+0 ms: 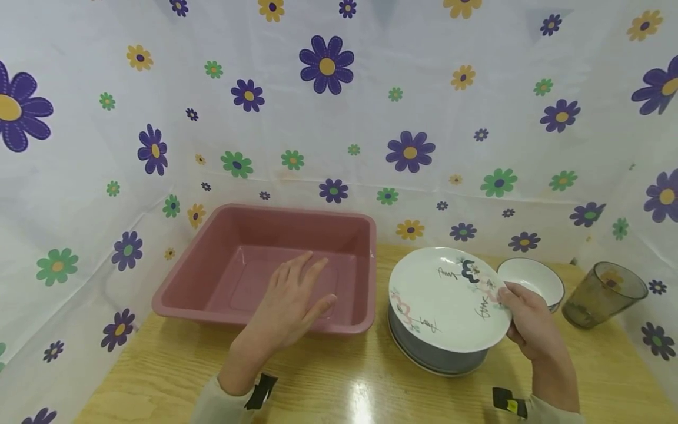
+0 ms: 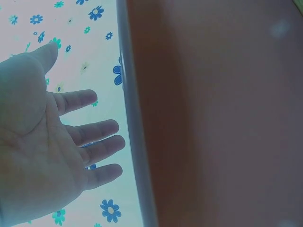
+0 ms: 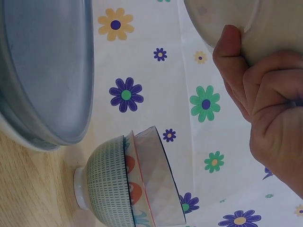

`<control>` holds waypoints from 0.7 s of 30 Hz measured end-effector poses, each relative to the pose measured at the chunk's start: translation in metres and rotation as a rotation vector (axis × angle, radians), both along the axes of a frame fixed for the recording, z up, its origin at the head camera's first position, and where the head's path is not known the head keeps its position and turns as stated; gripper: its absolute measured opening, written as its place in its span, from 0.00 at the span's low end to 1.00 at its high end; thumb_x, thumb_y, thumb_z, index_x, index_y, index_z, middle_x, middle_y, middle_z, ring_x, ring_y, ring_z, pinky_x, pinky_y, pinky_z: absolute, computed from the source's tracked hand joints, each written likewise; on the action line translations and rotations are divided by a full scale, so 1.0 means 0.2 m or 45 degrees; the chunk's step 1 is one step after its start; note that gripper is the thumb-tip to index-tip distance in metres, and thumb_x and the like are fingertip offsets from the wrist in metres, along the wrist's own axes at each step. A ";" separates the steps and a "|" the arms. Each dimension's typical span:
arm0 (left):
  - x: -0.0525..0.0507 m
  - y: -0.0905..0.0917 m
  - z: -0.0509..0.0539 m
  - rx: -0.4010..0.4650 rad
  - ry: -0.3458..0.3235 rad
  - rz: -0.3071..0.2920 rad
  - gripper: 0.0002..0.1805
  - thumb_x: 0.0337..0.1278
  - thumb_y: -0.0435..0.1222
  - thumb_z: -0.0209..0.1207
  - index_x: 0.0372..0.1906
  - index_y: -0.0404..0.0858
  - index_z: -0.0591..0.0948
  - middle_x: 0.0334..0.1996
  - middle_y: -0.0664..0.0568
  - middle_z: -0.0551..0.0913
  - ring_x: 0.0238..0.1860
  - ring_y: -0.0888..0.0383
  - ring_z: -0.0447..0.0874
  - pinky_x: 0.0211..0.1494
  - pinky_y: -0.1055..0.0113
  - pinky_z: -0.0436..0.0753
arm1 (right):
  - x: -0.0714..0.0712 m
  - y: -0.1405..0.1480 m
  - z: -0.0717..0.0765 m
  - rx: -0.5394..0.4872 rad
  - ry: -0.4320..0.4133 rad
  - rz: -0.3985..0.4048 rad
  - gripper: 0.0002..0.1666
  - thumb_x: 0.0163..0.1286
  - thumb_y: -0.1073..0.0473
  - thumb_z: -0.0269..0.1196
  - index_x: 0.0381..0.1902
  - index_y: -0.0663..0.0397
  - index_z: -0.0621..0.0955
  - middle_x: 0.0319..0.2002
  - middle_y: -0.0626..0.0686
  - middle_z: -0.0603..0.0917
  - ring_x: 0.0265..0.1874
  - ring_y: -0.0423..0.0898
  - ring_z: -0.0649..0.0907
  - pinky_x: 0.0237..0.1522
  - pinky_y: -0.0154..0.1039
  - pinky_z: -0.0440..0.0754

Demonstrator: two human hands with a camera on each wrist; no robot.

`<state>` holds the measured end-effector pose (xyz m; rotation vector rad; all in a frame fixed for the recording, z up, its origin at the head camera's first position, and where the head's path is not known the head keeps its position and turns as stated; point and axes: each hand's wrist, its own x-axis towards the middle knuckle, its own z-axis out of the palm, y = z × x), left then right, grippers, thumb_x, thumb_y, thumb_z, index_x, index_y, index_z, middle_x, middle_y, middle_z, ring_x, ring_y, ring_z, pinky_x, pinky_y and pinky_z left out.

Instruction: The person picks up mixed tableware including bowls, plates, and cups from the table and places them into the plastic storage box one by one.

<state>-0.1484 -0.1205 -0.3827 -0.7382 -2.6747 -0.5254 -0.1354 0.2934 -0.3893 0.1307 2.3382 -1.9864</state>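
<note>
White plate: at 4 o'clock in the head view, flower-printed face up, held at its 3 o'clock edge.
Right hand: grasping the plate, thumb on the face; only the right wrist view showed bent fingers against the underside.
Left hand: empty, fingers extended over the 5 o'clock side of the pink basin; its bare palm appeared only in the left wrist view.
Grey dish: mostly covered by the plate from the head; the right wrist view showed its upper face and a gap between the two.
Bowls: between 2 and 3 o'clock from the plate; one white interior from the head, a nested stack from the right wrist, the outermost green-dashed.
Glass: tinted, at 3 o'clock from the plate, head view only.
Table: pale wood grain, glare at 6 o'clock.
Sheeting: white, creased, flower-printed, standing from 9 through 12 to 3 o'clock.
</note>
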 end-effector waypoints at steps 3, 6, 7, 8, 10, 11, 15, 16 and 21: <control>0.00 0.00 0.00 -0.005 0.010 -0.004 0.36 0.71 0.58 0.48 0.72 0.39 0.65 0.71 0.33 0.63 0.69 0.35 0.62 0.72 0.37 0.60 | 0.00 -0.01 0.01 0.000 0.010 0.008 0.34 0.83 0.53 0.41 0.71 0.80 0.54 0.22 0.43 0.82 0.08 0.33 0.67 0.09 0.27 0.64; 0.00 0.00 0.00 -0.002 0.011 -0.009 0.35 0.71 0.58 0.48 0.72 0.39 0.65 0.70 0.33 0.63 0.69 0.34 0.62 0.72 0.37 0.60 | 0.01 -0.02 0.02 0.003 0.025 0.016 0.34 0.83 0.53 0.40 0.70 0.80 0.55 0.23 0.43 0.83 0.08 0.33 0.67 0.09 0.27 0.64; 0.00 0.00 0.00 0.000 0.010 -0.009 0.35 0.71 0.57 0.48 0.72 0.39 0.65 0.70 0.33 0.63 0.69 0.34 0.62 0.71 0.37 0.60 | 0.01 -0.02 0.02 -0.002 0.027 0.018 0.35 0.83 0.53 0.40 0.70 0.81 0.54 0.24 0.43 0.84 0.08 0.33 0.67 0.09 0.27 0.64; 0.00 0.00 0.00 0.003 0.008 -0.010 0.35 0.71 0.57 0.48 0.72 0.39 0.65 0.70 0.33 0.64 0.69 0.34 0.62 0.71 0.37 0.60 | 0.01 -0.02 0.02 -0.006 0.026 0.020 0.35 0.83 0.53 0.40 0.71 0.80 0.54 0.24 0.43 0.84 0.08 0.33 0.67 0.09 0.27 0.64; 0.00 0.00 0.00 0.006 0.006 -0.010 0.35 0.71 0.57 0.48 0.72 0.39 0.65 0.70 0.33 0.64 0.69 0.34 0.62 0.71 0.37 0.60 | 0.01 -0.02 0.02 -0.023 0.020 0.019 0.35 0.83 0.52 0.41 0.71 0.80 0.54 0.25 0.43 0.84 0.09 0.33 0.68 0.10 0.26 0.64; 0.00 0.00 0.00 0.010 0.004 -0.011 0.35 0.71 0.57 0.48 0.72 0.39 0.65 0.70 0.33 0.64 0.69 0.34 0.62 0.71 0.37 0.60 | 0.01 -0.03 0.02 -0.033 0.015 0.018 0.36 0.83 0.52 0.41 0.71 0.80 0.53 0.25 0.43 0.84 0.09 0.33 0.68 0.10 0.26 0.64; 0.00 0.00 0.00 0.006 0.011 -0.016 0.35 0.72 0.58 0.47 0.72 0.39 0.65 0.70 0.33 0.64 0.69 0.34 0.62 0.71 0.37 0.60 | 0.02 -0.03 0.02 -0.064 0.015 0.015 0.36 0.83 0.52 0.41 0.71 0.80 0.53 0.25 0.43 0.85 0.10 0.33 0.69 0.10 0.26 0.64; 0.00 0.00 0.00 0.007 0.015 -0.018 0.35 0.72 0.58 0.46 0.72 0.39 0.65 0.70 0.33 0.64 0.69 0.35 0.62 0.71 0.37 0.60 | 0.02 -0.04 0.03 -0.065 0.021 0.015 0.36 0.83 0.52 0.41 0.71 0.80 0.53 0.25 0.43 0.84 0.10 0.33 0.68 0.10 0.26 0.64; 0.00 0.00 0.00 0.011 0.026 -0.037 0.35 0.72 0.57 0.48 0.72 0.38 0.65 0.70 0.35 0.65 0.69 0.36 0.63 0.71 0.38 0.61 | 0.02 -0.05 0.03 -0.086 0.013 -0.003 0.36 0.83 0.52 0.41 0.72 0.79 0.52 0.24 0.42 0.83 0.10 0.33 0.69 0.11 0.26 0.65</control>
